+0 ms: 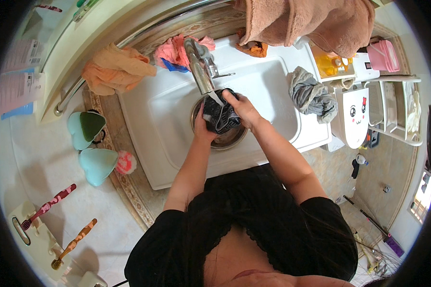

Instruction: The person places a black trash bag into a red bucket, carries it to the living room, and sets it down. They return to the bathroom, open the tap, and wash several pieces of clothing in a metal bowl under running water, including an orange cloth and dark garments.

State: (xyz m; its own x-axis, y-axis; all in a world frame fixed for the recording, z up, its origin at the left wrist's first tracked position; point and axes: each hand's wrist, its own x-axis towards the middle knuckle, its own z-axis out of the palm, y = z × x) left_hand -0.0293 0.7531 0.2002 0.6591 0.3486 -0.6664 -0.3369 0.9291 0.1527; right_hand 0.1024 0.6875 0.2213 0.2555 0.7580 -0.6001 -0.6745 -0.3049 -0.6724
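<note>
My left hand and my right hand hold a dark patterned cloth between them, one at each side. Water runs from the chrome faucet onto the cloth. Below them, a round metal basin sits in the white sink, mostly covered by the cloth and hands. The fingers of my left hand are partly hidden behind the cloth.
A grey cloth lies on the sink's right rim. Pink cloth lies behind the faucet. An orange cloth and a brown towel hang from the metal rail. Yellow bottles stand at the back right.
</note>
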